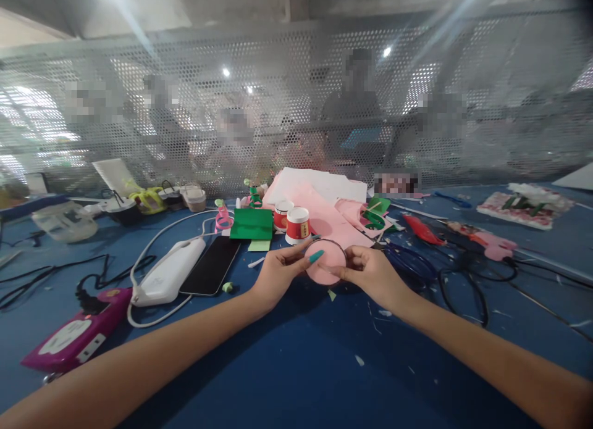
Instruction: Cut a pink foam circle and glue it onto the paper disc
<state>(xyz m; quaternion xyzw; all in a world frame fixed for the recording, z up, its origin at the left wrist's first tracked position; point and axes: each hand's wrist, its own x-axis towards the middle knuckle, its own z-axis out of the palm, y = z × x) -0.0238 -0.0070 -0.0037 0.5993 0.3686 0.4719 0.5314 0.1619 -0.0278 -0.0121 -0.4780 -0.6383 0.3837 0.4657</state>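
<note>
Both my hands hold a round pink disc [327, 263] with a thin dark wire ring around its edge, just above the blue table [296, 367]. My left hand [282, 270] grips its left side, thumb pressed across the pink face. My right hand [368, 271] pinches the right edge with closed fingers. Pink sheets [324, 216] lie right behind the disc.
Two small red-and-white cups [297, 225] and a green sheet [252, 224] stand behind my hands. A black phone [210, 265], a white power bank [167, 273] with cable and a magenta device [74, 336] lie left. Dark cables [458, 281] and a red tool [421, 229] lie right. A perforated metal screen [296, 108] backs the table, people behind it.
</note>
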